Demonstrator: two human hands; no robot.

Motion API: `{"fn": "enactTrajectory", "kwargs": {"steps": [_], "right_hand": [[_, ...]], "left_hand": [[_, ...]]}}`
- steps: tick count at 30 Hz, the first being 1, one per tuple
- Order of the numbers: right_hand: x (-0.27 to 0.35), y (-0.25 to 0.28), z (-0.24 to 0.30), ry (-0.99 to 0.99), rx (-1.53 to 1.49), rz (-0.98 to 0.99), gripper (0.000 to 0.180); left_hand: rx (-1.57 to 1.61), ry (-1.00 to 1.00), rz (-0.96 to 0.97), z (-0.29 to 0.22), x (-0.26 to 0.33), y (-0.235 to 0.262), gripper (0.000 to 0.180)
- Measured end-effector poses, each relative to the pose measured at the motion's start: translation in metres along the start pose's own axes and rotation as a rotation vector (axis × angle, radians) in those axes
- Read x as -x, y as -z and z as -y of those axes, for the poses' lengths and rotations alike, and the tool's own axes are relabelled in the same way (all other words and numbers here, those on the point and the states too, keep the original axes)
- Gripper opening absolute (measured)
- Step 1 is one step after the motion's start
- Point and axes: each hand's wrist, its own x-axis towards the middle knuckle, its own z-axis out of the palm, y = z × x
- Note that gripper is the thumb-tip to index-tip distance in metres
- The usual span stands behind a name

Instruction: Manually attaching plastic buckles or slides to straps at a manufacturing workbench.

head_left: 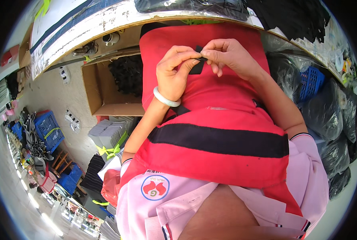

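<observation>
A small black strip (pixel 196 69), which looks like fabric, is held up over the lap of my red apron (pixel 226 88). My left hand (pixel 173 72), with a pale bangle (pixel 166 99) on its wrist, pinches the strip between thumb and forefinger. From the other side my right hand (pixel 230 58) grips its upper end, thumb against forefinger and the other fingers curled. The two hands nearly meet at the fingertips. Part of the strip hangs below the left fingers; the fingers cover the rest, so its exact kind cannot be made out.
Ahead runs a worn white table edge (pixel 72 40) with black fabric (pixel 292 18) on it. At left an open cardboard box (pixel 93 90) holds black pieces, near grey stacks (pixel 106 130). Black plastic bags (pixel 324 110) and a blue basket (pixel 311 83) crowd the right.
</observation>
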Motion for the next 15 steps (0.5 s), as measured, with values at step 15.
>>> {"fn": "enactTrajectory", "kwargs": {"steps": [15], "right_hand": [[0.001, -0.012, -0.003, 0.218, 0.123, -0.089, 0.019]], "left_hand": [[-0.08, -0.049, 0.036, -0.009, 0.006, 0.006, 0.023]]}}
